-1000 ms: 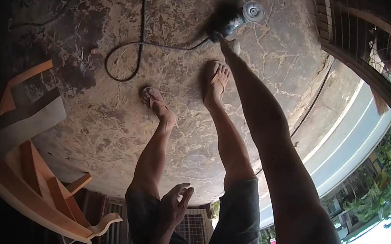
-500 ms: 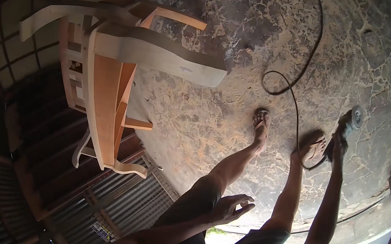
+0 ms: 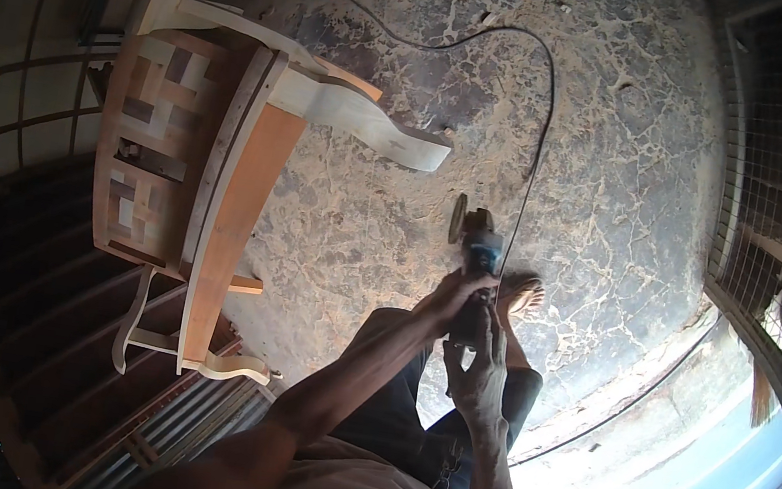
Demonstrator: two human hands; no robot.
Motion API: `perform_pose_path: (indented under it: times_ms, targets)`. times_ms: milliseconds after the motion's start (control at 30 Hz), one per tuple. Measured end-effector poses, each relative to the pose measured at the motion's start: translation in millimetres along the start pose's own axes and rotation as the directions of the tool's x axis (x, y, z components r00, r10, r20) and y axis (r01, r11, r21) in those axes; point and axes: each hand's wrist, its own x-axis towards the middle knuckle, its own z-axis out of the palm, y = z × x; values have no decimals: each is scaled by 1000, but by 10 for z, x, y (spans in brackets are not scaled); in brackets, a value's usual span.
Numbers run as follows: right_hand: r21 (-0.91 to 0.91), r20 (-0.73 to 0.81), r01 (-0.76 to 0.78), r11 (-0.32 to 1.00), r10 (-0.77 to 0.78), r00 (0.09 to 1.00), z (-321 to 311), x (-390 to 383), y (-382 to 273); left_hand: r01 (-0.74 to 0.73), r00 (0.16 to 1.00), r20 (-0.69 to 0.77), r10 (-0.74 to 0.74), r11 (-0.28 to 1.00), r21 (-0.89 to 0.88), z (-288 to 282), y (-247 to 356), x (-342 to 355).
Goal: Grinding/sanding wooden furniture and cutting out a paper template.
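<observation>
An angle grinder (image 3: 482,250) with a dark body and a round disc is held in front of my lap, its head pointing away from me and the disc on its left side. My left hand (image 3: 456,292) is closed around the middle of its body. Farther back, my right hand (image 3: 478,377) grips the rear end, fingers lying along the casing. To the left is an unpainted wooden bench (image 3: 241,197) with curved legs or arms and a panel of light and dark wood blocks. The grinder's disc is apart from the bench.
A black power cord (image 3: 546,116) curves over the cracked concrete floor (image 3: 383,233) from a plug at the far left. Wire mesh (image 3: 775,181) in a frame lines the right side. Corrugated sheets (image 3: 192,427) lie at the lower left. My foot (image 3: 527,295) is close right of the grinder.
The grinder has come from the far right, where my right hand held it low, to in front of my lap. My left hand, free before, now grips it too. The view has shifted.
</observation>
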Motion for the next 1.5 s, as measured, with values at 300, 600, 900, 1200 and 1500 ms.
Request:
perform_pose_path:
  times_ms: [300,600,900,1200,1500]
  targets:
    - [-135,-72,190,972,-201,977,591,-559,-633,-10,998,55,23,975,-223,-478,116,-1217]
    - [776,453,-535,333,295,841,1369,-319,-518,-180,956,-130,262,878,444,-1097,-125,-1964]
    - [728,-62,-323,605,526,848,2313,919,-1114,31,373,237,897,-267,963,-2303,2558,-2441]
    - [608,-169,-214,765,388,906,2970,2265,-1858,1,612,94,785,-119,993,-3055,3191,-1803]
    - [497,-248,-144,856,299,921,3107,2386,-2073,-54,614,204,762,-218,975,-3108,3209,-1803]
